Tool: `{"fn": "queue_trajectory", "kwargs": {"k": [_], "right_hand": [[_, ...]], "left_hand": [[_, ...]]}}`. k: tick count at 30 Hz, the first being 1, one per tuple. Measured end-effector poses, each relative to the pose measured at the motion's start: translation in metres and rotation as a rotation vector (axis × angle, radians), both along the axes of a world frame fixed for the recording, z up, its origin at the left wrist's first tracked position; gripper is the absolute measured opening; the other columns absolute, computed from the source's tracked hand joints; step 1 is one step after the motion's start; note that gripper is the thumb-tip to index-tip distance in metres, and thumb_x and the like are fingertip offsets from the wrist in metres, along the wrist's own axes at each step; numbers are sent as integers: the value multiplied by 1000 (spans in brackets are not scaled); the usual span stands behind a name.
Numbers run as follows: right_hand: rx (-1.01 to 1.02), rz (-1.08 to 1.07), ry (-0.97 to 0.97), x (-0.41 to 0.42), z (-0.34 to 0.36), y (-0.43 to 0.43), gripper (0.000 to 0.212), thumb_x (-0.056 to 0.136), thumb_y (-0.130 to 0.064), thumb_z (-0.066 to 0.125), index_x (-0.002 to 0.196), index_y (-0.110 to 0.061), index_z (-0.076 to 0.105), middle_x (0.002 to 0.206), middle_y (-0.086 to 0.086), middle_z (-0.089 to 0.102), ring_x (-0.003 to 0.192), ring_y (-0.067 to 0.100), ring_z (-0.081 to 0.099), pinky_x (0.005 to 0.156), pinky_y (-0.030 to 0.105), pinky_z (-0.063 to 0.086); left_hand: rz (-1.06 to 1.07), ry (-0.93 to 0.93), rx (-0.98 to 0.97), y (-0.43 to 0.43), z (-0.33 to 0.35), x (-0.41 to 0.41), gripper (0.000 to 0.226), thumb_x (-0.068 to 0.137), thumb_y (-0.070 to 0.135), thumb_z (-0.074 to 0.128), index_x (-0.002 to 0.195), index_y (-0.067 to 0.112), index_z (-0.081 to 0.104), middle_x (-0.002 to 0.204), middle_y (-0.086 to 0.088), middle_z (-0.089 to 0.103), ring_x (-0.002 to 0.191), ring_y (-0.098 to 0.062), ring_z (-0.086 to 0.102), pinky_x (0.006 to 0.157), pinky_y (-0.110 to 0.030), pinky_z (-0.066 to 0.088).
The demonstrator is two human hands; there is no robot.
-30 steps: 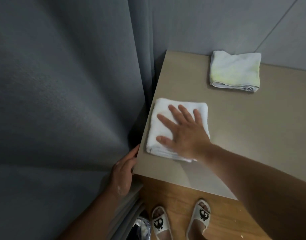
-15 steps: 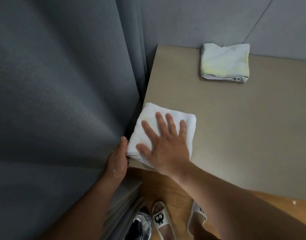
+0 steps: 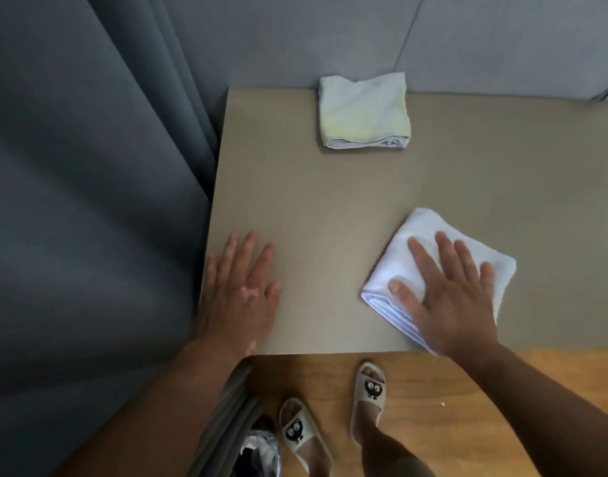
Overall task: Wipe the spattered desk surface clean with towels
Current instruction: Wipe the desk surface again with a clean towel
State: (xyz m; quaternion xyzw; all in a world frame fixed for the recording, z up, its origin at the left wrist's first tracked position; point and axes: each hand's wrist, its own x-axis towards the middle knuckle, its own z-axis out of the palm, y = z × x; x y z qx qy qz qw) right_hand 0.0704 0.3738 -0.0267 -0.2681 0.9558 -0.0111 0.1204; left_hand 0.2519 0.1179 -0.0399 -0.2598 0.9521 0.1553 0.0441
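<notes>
Mid-wipe: right hand (image 3: 454,304), grip wide and flat, pressing white towel (image 3: 419,228) near worktop (image 3: 330,201) front edge; left hand (image 3: 240,297) flat at front-left corner. Beyond, stained towel (image 3: 364,111) at back edge. No spatter visible; probably nearly done.

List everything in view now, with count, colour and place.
desk: 1, beige, centre, back edge at the wall
white towel: 1, white, folded, front right of the desk
stained towel: 1, pale with a yellow-green stain, folded, at the desk's back edge
curtain: 1, grey, left of the desk
wall: 1, grey, behind the desk
floor: 1, orange-brown wood, below the desk's front edge
shiny object: 1, silvery-black, on the floor by the curtain; cannot tell what it is
slippers: 2, cream with black cartoon faces, on the person's feet
left hand: 1, flat on the desk's front left corner
right hand: 1, flat, pressing on the white towel
</notes>
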Motion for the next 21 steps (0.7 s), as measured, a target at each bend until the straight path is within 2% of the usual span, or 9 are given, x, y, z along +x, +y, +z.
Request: {"fn": "queue_trajectory", "kwargs": {"k": [2,4,8,12,14,17,19,21], "right_hand": [[-13,-212,6,5,1,-3,77,93,-79,17,161,-44,15,173,5,10,158,32,8,122,66,12],[-22,-294,7,30,-1,-15,75,95,-75,17,162,-42,12,172,9,10,158,35,8,120,68,12],[-75,-9,-11,94,-2,-38,72,97,-68,32,160,-33,33,168,18,25,153,45,24,114,74,20],[-121,243,-19,69,-6,-69,74,89,-69,46,154,-33,42,168,16,26,154,46,22,114,77,18],[-124,318,-51,37,-4,-96,76,88,-73,41,155,-38,34,172,8,15,157,42,11,117,74,7],[-110,303,-72,-19,-2,-135,82,89,-79,31,161,-46,8,173,-3,-5,158,33,-9,119,67,-11],[-82,273,-58,-52,-2,-149,86,88,-82,27,161,-45,0,173,-7,-8,158,29,-11,120,64,-12],[-78,262,-30,-78,-2,-148,88,85,-84,24,161,-45,3,173,-9,-5,158,26,-9,122,61,-10]], "left_hand": [[-60,-70,-32,3,1,-9,77,91,56,-3,164,30,1,173,0,-8,159,-22,-14,128,-45,-8],[-70,-90,-45,0,-2,-17,73,94,54,-3,163,30,-3,173,0,-12,158,-21,-16,128,-46,-9],[-14,-1,-73,-8,-10,-36,65,99,49,20,157,26,35,169,-9,25,157,-30,16,126,-56,10],[62,73,-76,-30,-10,-61,62,99,49,24,151,24,46,164,-14,34,151,-36,27,123,-59,20],[85,124,-134,-41,-12,-70,60,99,46,28,147,19,52,158,-18,42,145,-40,36,119,-61,28],[84,156,-197,-44,-16,-76,56,99,42,33,143,16,55,152,-19,47,139,-42,41,116,-61,32],[89,173,-206,-44,-17,-77,55,99,42,35,142,15,56,150,-18,48,138,-42,42,116,-60,32],[92,202,-237,-45,-18,-78,53,97,41,39,138,15,59,146,-19,51,133,-43,45,112,-60,34]]}}
